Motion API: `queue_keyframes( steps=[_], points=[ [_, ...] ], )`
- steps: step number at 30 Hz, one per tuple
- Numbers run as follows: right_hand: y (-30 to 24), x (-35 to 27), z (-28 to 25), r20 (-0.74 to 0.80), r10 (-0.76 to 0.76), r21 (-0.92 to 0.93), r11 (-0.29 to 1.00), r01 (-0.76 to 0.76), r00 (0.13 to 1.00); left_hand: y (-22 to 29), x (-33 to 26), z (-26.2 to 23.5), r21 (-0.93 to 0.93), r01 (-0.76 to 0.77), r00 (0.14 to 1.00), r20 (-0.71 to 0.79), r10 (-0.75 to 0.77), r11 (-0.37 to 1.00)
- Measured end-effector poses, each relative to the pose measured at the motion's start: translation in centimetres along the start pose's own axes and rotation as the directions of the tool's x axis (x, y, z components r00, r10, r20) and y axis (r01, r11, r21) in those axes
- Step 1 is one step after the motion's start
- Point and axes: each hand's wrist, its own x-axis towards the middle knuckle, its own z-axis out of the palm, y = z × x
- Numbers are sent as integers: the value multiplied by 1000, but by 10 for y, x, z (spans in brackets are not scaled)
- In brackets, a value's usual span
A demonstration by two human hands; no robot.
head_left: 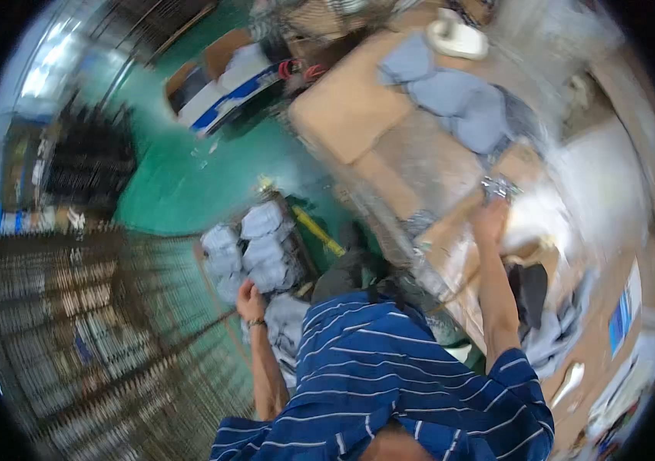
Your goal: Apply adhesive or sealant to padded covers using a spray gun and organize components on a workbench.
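Observation:
My left hand [251,301] hangs at the near edge of several grey cloth bundles [266,250], stacked in a low box or cart beside my legs. Motion smears its fingers, so I cannot tell whether it grips one. Over the cardboard-covered table to my right, my right hand [489,221] reaches out with its fingers drawn together. A small shiny silvery thing [501,187] is at its fingertips; its kind is too blurred to make out. Farther along the table lie flat grey-blue cloth pieces [462,104].
Brown cardboard [350,115] covers part of the table, and a white device [456,37] stands at its far end. A blue-and-white open carton [228,96] is on the green floor [166,184]. Wire racks [97,323] line the left. Dark cloth [529,296] lies near my right forearm.

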Motion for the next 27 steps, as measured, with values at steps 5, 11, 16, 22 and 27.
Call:
queue_keyframes(
  steps=[5, 11, 16, 22, 27],
  points=[
    [-20, -14, -18, 40, -169, -67, 983, 172, 985, 13, -24, 10, 23, 124, 983, -136, -120, 992],
    [-143, -46, -79, -105, -479, 289, 824, 487, 872, -18, 45, 30, -123, 169, 972, -143, -186, 978],
    [-266, -80, -107, 6, -550, 433, 754, 493, 835, 17, 172, 56, -176, 153, 986, -37, -161, 972],
    [-435, -81, -162, 292, -685, 604, 673, 427, 668, 66, 316, 17, -119, 55, 997, -38, -60, 991],
    [-516, -55, -160, 269, -753, 614, 615, 495, 601, 241, 381, -7, -354, -341, 939, -178, 295, 871]
  ],
)
